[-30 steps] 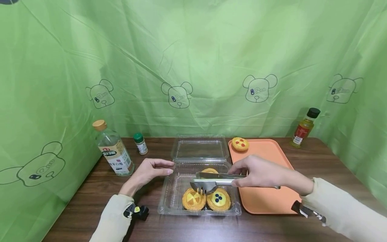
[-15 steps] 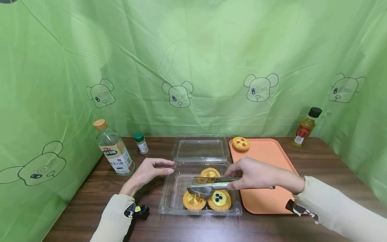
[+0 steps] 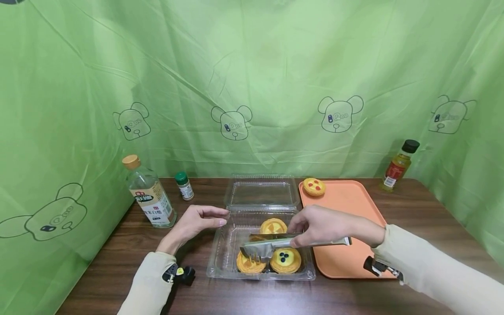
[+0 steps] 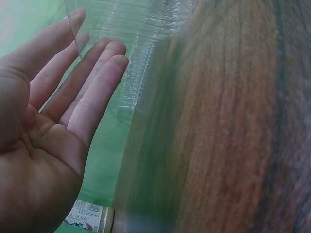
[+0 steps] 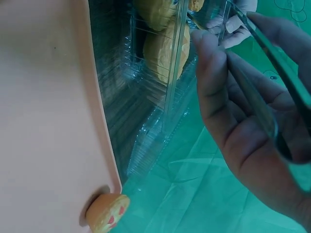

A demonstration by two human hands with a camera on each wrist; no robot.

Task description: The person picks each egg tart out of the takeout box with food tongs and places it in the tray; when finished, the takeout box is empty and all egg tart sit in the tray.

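Note:
My right hand (image 3: 323, 225) grips metal tongs (image 3: 271, 246), which reach left over the clear plastic container (image 3: 225, 256). Their slotted end overlaps the front left egg tart (image 3: 251, 265); whether they squeeze it cannot be told. Also in the container are a tart with dark berries (image 3: 285, 260) at front right and a fruit-topped tart (image 3: 273, 225) behind. The right wrist view shows the tongs' two arms (image 5: 255, 97) apart within the hand. My left hand (image 3: 195, 223) has its fingers extended at the container's left rim, seen close in the left wrist view (image 4: 53, 121).
An orange tray (image 3: 346, 199) lies right of the container, bearing a red-dotted tart (image 3: 314, 187) at its back left corner. A vinegar bottle (image 3: 154, 205) and green-capped shaker (image 3: 185, 187) stand left. An oil bottle (image 3: 395, 168) stands back right. The container's lid (image 3: 261, 194) lies folded back.
My right hand has moved the tongs left and toward me, from between the tarts onto the front left one. The back tart shows more now. My left hand stays at the rim.

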